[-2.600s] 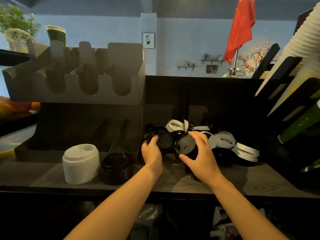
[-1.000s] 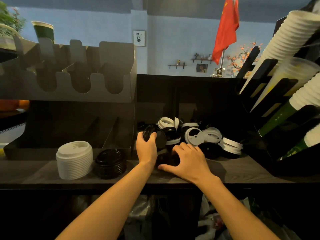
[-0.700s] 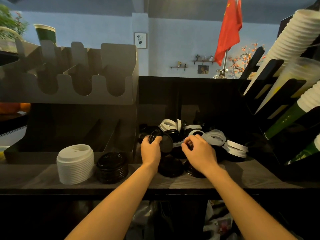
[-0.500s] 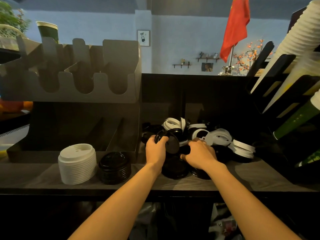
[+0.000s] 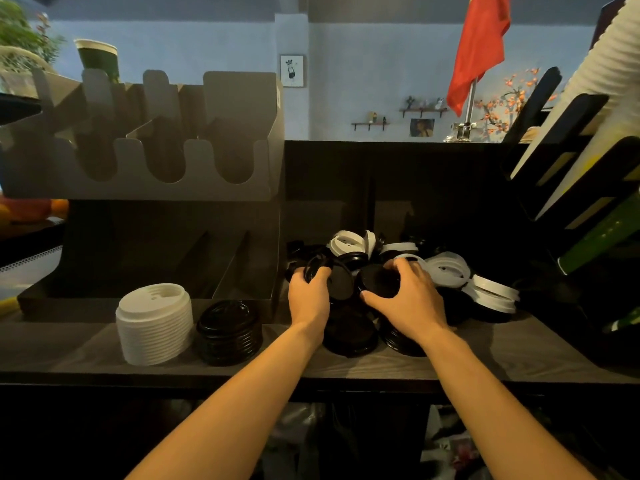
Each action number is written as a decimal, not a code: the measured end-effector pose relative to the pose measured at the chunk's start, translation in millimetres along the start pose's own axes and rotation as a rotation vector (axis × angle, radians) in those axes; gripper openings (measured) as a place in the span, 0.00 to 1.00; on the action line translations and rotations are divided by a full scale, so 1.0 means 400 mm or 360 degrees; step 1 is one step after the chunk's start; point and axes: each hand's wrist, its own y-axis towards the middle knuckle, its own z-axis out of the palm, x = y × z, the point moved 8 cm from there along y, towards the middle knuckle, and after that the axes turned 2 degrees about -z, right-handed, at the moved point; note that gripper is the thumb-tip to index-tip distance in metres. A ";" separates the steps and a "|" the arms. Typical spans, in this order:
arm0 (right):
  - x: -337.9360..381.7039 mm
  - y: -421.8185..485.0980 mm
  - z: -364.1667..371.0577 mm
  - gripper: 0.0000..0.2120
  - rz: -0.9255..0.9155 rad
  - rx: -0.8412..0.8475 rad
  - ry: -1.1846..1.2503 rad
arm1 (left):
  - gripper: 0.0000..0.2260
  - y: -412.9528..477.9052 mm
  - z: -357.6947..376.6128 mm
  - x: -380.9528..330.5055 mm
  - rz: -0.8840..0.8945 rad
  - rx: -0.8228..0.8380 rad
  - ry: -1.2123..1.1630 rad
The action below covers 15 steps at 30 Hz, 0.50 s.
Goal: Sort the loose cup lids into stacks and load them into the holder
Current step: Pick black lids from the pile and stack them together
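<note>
Loose cup lids (image 5: 446, 271) lie heaped on the counter (image 5: 519, 355), right of the holder (image 5: 138, 174). Left hand (image 5: 308, 299), fingers curled, grips one black lid (image 5: 341, 282). The right hand (image 5: 408, 299) clasps a second black lid (image 5: 379, 280) with bent, spread fingers. Two sorted piles stand left: one white stack (image 5: 154, 323), one black stack (image 5: 228, 330). The dark heap seems uncountable.

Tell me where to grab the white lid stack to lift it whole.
Grip the white lid stack low on its ribbed side wall, thumb front, fingers behind, coming from the front-left. It stands upright, so a top hold would likely lift only some lids; the black lid stack crowds its right.
</note>
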 end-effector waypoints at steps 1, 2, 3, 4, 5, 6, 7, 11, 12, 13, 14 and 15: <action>0.006 -0.002 -0.007 0.32 -0.0039 -0.0047 0.0044 | 0.11 -0.002 0.001 -0.001 -0.0002 0.0011 -0.0007; 0.014 -0.005 -0.015 0.33 -0.0086 -0.0091 0.0090 | 0.12 -0.003 0.003 0.001 -0.0006 0.0027 -0.0006; 0.022 -0.008 -0.020 0.34 -0.0142 -0.0121 0.0138 | 0.12 -0.004 0.004 0.000 -0.0005 0.0048 -0.0005; 0.033 -0.012 -0.024 0.35 -0.0210 -0.0130 0.0190 | 0.11 -0.003 0.006 0.001 -0.0004 0.0074 -0.0007; 0.043 -0.016 -0.023 0.37 -0.0281 -0.0121 0.0240 | 0.11 -0.003 0.011 0.001 -0.0009 0.0111 -0.0004; 0.053 -0.020 -0.022 0.38 -0.0348 -0.0103 0.0279 | 0.11 0.000 0.015 0.002 -0.0010 0.0145 0.0000; 0.060 -0.022 -0.019 0.40 -0.0398 -0.0079 0.0300 | 0.11 0.000 0.017 0.002 -0.0015 0.0167 0.0000; 0.071 -0.025 -0.008 0.43 -0.0478 -0.0013 0.0345 | 0.15 0.006 0.029 0.002 0.0003 0.0222 -0.0052; 0.072 -0.025 -0.007 0.43 -0.0488 -0.0006 0.0357 | 0.15 0.006 0.034 0.004 0.0007 0.0255 -0.0070; 0.074 -0.025 -0.005 0.44 -0.0495 0.0005 0.0365 | 0.14 0.001 0.039 0.001 0.0009 0.0290 -0.0081; 0.076 -0.027 -0.005 0.44 -0.0502 0.0019 0.0366 | 0.10 -0.002 0.043 0.001 0.0016 0.0323 -0.0075; 0.077 -0.028 -0.005 0.44 -0.0508 0.0034 0.0365 | 0.04 -0.014 0.051 -0.002 0.0006 0.0358 -0.0060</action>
